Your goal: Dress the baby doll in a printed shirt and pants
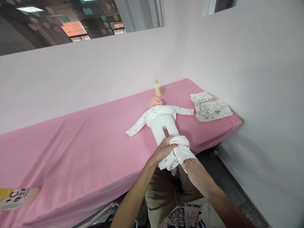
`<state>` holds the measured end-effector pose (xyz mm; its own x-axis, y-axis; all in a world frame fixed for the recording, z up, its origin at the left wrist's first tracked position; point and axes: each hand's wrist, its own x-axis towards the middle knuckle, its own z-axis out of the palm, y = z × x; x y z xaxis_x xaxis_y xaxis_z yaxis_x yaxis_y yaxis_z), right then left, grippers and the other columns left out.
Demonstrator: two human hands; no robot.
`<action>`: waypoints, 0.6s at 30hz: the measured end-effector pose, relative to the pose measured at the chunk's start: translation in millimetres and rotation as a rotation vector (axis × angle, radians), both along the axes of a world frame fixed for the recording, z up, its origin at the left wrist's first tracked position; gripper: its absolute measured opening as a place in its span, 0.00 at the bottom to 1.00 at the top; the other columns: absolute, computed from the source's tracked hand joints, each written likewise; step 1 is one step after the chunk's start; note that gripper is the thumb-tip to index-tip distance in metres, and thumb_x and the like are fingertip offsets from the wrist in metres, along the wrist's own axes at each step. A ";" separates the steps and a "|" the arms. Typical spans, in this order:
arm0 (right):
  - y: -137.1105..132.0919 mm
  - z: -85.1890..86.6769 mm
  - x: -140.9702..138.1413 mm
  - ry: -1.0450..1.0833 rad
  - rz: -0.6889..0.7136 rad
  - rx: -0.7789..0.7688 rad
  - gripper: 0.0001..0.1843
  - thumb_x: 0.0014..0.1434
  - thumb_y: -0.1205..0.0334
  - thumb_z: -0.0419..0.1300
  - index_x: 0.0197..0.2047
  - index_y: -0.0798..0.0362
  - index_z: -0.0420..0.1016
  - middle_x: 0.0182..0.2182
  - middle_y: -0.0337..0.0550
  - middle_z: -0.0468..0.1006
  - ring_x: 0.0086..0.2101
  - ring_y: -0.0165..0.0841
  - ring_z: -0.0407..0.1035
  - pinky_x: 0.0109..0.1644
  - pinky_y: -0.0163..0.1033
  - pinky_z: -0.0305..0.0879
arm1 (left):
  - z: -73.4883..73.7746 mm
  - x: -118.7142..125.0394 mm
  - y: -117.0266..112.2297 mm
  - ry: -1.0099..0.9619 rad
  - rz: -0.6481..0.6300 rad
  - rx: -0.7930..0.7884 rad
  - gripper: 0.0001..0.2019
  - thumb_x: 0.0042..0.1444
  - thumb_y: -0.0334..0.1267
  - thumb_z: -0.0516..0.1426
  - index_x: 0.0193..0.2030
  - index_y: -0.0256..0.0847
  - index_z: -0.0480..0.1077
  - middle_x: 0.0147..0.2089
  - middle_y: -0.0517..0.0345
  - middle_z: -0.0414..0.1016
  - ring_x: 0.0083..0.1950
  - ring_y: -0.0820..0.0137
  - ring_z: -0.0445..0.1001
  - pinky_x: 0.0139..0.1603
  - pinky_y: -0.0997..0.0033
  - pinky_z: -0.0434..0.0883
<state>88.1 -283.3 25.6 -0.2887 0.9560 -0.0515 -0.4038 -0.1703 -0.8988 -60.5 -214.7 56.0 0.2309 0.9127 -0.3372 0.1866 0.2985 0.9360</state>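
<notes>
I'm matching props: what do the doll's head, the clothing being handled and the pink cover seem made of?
Doll's head: probably smooth vinyl or plastic, with moulded features. Clothing: matte printed fabric, perhaps cotton, bunching in folds. Pink cover: dull cloth, draping with creases; fibre unclear.

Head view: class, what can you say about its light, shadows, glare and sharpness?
In the head view, the light is soft, with only faint shadows on the white wall; in the head view, the ceiling lamp at upper left is glaring white; in the head view, the doll looks fairly clear, but small print on the bottle is unreadable.
</notes>
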 end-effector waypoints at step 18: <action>5.3 -40.4 16.7 -0.657 -0.277 0.324 0.19 0.68 0.55 0.48 0.56 0.50 0.71 0.47 0.47 0.79 0.47 0.38 0.73 0.54 0.45 0.68 | -13.1 1.7 12.3 0.605 0.009 0.303 0.07 0.56 0.35 0.52 0.42 0.42 0.65 0.42 0.53 0.76 0.45 0.58 0.74 0.43 0.63 0.67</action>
